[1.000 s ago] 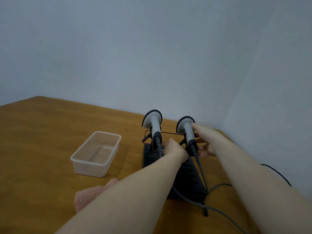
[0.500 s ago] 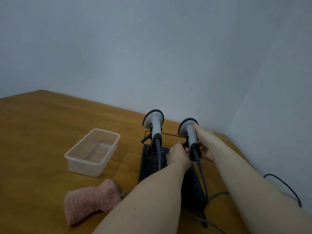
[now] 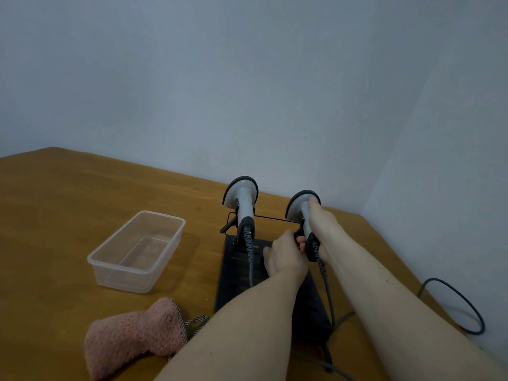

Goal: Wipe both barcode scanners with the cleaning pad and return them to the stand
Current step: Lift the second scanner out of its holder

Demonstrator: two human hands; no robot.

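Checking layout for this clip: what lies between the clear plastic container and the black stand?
In the head view, only bare wooden table separates the clear container from the black stand; the pink cleaning pad lies nearer the camera, outside that gap.

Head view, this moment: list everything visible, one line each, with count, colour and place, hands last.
Grey-and-black corded barcode scanners: two; left scanner upright in stand, right scanner gripped.
Black slotted stand: one, table's right part.
Clear plastic rectangular tub: one, left of stand.
Pink fluffy cleaning pad: one, near edge.
Brown wooden table: one.
Left hand: at right scanner's base.
Right hand: around right scanner's handle.
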